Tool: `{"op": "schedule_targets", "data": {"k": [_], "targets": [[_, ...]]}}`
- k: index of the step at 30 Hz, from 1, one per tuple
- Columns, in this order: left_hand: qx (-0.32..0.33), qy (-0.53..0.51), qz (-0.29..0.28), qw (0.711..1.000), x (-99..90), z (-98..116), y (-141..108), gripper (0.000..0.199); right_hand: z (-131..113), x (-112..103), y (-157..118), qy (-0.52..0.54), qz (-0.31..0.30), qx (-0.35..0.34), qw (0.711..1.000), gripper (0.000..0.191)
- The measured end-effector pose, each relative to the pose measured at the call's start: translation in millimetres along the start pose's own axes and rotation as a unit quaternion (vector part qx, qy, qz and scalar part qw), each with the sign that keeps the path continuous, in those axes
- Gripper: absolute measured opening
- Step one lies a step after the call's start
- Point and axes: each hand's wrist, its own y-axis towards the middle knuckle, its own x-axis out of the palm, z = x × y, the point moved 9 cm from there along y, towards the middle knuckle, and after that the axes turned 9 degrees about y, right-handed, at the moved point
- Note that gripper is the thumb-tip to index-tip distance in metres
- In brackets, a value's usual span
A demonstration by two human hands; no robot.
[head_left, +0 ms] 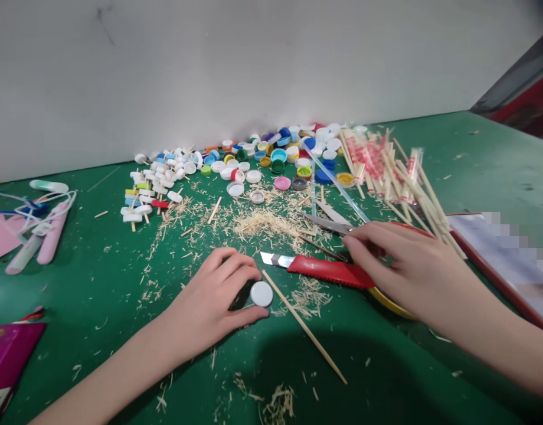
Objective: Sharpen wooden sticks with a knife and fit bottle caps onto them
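Observation:
My left hand [222, 289] curls around a white bottle cap [261, 293] on the green table, thumb on the near side and fingers on the far side. A dark patch lies inside its grip; I cannot make out what it is. My right hand [391, 254] has its fingers closed on a pair of scissors [329, 224], blades pointing left and parted. A red utility knife [329, 271] with its blade out lies just under that hand. Between the hands a thin wooden stick [304, 327] rests at a slant, its far end near the cap.
Wood shavings [271, 224] are strewn over the table [200, 383]. Colourful bottle caps [278, 156] are heaped along the wall, beside white caps joined with sticks [154, 183]. Wrapped chopsticks [386, 165] lie right. A skipping rope [52, 233] and a magenta box [15, 360] are left.

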Motion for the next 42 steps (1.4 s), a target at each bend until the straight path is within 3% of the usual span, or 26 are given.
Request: {"op": "schedule_targets", "data": {"k": [5,15,23,27,31,33,36,42], "targets": [[0.018,0.028,0.015,0.999,-0.4,2,-3,0.028,10,0,2,-0.019,0.002,-0.015,1.000,0.032],[0.000,0.004,-0.003,1.000,1.3,0,-2,0.024,10,35,9,-0.011,-0.203,-0.018,0.979,0.044],[-0.012,0.001,-0.023,1.000,5.1,0,-2,0.024,6,52,12,-0.058,-0.256,-0.081,0.962,0.039],[0.001,0.022,-0.005,1.000,2.3,3,-3,0.022,0,44,11,-0.048,-0.233,-0.069,0.969,0.038],[0.004,0.028,0.003,1.000,0.8,4,-5,0.025,2,28,16,-0.052,-0.208,0.035,0.976,0.029],[0.000,0.026,0.004,1.000,-0.1,3,-6,0.026,-2,22,19,-0.053,-0.205,0.055,0.976,0.031],[-0.005,0.021,0.007,1.000,-1.7,1,-6,0.027,-19,14,24,-0.022,-0.187,0.009,0.982,0.031],[0.009,0.022,0.015,1.000,-1.6,-1,-6,0.029,-57,-10,30,0.002,-0.078,-0.102,0.992,0.015]]}}
